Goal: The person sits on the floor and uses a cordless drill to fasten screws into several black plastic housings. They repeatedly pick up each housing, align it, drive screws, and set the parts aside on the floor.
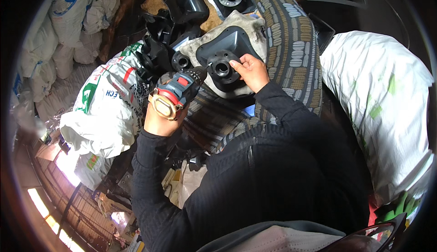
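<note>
The black flanged hub (222, 68) lies ahead of your body, at the near side of a black square housing (230, 38); whether the two are one piece cannot be told. Its round face is turned upward, so it shows no long axis; the governing line is that of the cordless drill (181, 84), which runs from lower left to upper right, chuck toward the hub's left edge. Contact between bit and hub cannot be confirmed. Your right hand (252, 73) is nearer, pinching the hub's right rim with the thumb on top; your left hand (161, 120) is closed around the drill grip. The hub is matt black, with a raised collar around an open centre and small holes in its flange. Beneath the housing lies a pale cloth (258, 26), over patterned fabric (298, 38). A smaller black ring part (182, 62) sits just left of the hub.
</note>
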A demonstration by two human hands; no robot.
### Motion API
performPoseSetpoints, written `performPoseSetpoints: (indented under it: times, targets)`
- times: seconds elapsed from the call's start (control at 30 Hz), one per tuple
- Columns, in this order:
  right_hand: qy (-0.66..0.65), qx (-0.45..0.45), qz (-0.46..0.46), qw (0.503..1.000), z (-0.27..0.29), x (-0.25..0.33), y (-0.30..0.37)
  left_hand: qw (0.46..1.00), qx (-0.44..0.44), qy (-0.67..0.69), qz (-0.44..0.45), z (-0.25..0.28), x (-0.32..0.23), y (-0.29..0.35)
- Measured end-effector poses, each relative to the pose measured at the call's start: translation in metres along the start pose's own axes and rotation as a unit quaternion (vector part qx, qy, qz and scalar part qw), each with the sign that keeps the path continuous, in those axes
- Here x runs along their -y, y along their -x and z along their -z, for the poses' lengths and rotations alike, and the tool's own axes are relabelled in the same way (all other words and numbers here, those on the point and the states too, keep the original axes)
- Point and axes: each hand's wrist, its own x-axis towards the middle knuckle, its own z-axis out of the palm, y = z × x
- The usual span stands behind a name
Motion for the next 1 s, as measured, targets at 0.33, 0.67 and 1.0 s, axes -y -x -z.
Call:
performPoseSetpoints:
  times: [0.33,0.67,1.0]
  targets:
    - [-0.013,0.056,-0.076,0.995,0.009,0.010,0.002,0.997,0.074,-0.013,0.001,-0.003,0.003,-0.014]
    - [-0.008,0.073,-0.082,0.994,0.013,0.024,-0.001,0.993,0.027,0.024,0.112,-0.011,0.001,0.002]
    - [-0.503,0.138,-0.133,0.843,0.051,0.046,0.063,0.994,-0.014,-0.020,-0.109,-0.046,-0.052,0.074]
